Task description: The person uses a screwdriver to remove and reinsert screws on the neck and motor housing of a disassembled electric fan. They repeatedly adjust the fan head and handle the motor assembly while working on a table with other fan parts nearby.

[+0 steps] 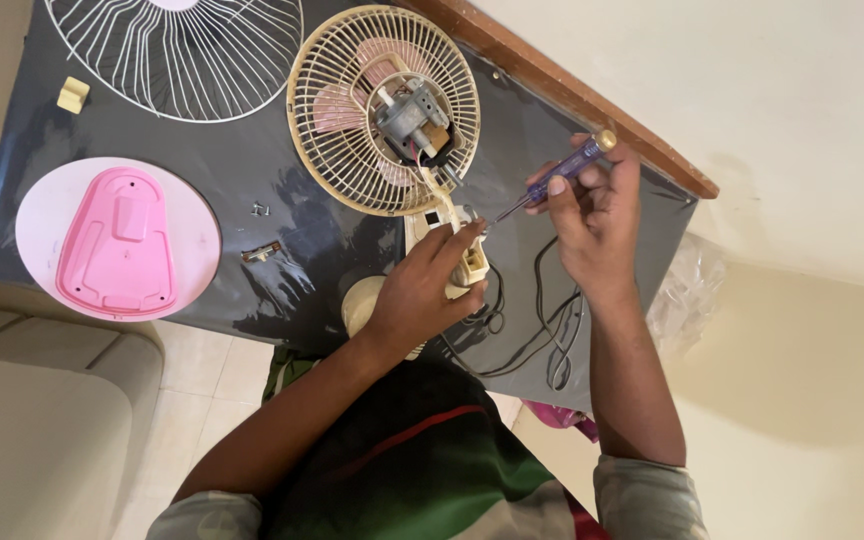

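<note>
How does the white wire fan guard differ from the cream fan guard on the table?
The white guard lies bare and is cut off by the picture's top edge; the cream guard shows whole, with a motor and pink blades behind its ribs. The white one's wires look thinner and wider apart. Both are round and lie on the dark table.

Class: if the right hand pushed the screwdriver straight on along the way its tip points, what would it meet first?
Probably the cream fan neck held by the left hand. The right hand aims the screwdriver down-left, its tip already at that part; depth is unclear.
</note>
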